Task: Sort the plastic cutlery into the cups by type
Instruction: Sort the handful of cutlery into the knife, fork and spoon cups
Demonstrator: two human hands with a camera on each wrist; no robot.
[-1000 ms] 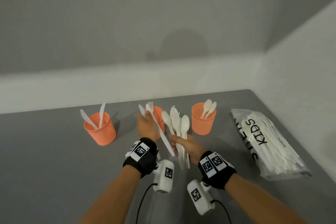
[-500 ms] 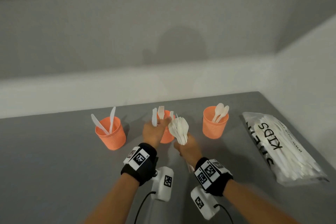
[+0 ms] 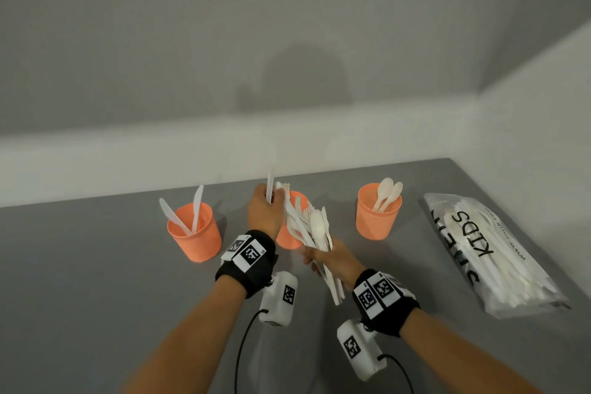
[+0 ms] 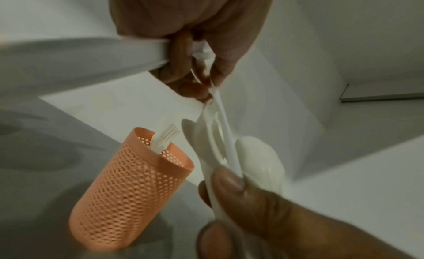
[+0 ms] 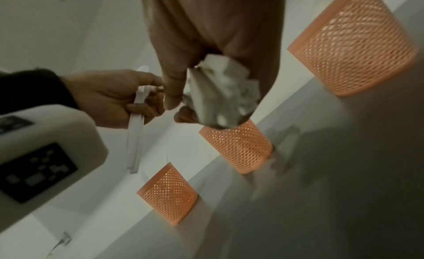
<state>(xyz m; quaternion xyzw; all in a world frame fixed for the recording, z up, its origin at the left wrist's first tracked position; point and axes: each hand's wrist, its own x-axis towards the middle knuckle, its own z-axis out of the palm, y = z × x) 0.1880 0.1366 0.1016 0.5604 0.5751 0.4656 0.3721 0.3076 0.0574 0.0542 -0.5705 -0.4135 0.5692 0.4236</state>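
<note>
Three orange mesh cups stand in a row: the left cup (image 3: 194, 233) holds two knives, the middle cup (image 3: 287, 241) a fork (image 4: 164, 138), the right cup (image 3: 379, 214) two spoons. My left hand (image 3: 271, 198), in front of the middle cup, grips a white knife (image 3: 270, 184) upright, with a fork head (image 3: 283, 185) beside it. Its fingertips (image 4: 201, 92) pinch a thin white piece at the top of the bundle. My right hand (image 3: 319, 257) grips a mixed cutlery bundle (image 3: 311, 227), which leans left against the left hand.
A clear bag of white cutlery (image 3: 489, 253) marked KIDS lies at the right of the grey table (image 3: 96, 265). White walls close the table's back and right sides. Wrist cameras with cables hang under both wrists.
Both hands have come up closer to the middle cup. The knife in my left hand went from slanted to upright. The bundle now leans left against the left hand.
</note>
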